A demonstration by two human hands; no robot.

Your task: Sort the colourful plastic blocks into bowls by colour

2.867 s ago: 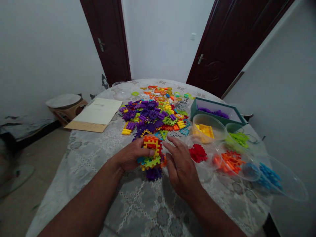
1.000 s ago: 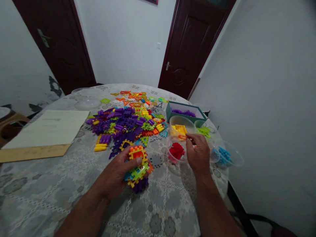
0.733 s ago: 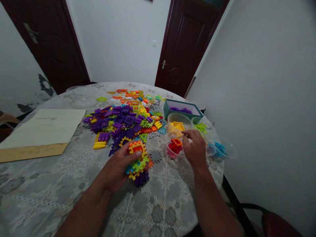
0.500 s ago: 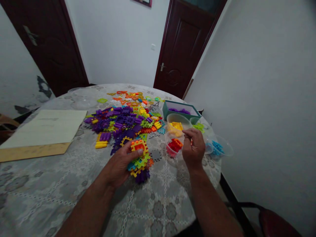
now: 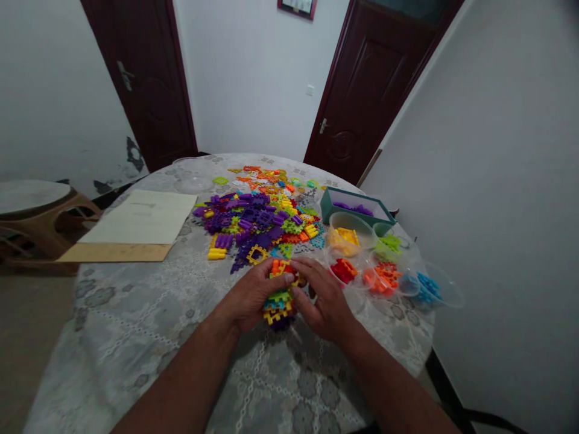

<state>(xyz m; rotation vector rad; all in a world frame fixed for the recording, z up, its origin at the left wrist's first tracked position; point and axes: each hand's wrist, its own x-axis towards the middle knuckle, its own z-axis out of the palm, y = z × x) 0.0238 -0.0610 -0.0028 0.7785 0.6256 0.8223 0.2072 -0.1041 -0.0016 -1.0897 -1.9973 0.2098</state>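
Right hand [image 5: 322,298], back from tubs [image 5: 366,236], and left hand [image 5: 251,294]: joint grip on block stack [image 5: 277,305].

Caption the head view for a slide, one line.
Left grip holding a multicoloured block build, right grip at its side; loose pieces piled beyond, plastic bowls to the right.

Dim light, soft shadows, slight blur.

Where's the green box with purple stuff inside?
In the head view, the green box is on the right side of the table, just behind the clear tub of yellow pieces.
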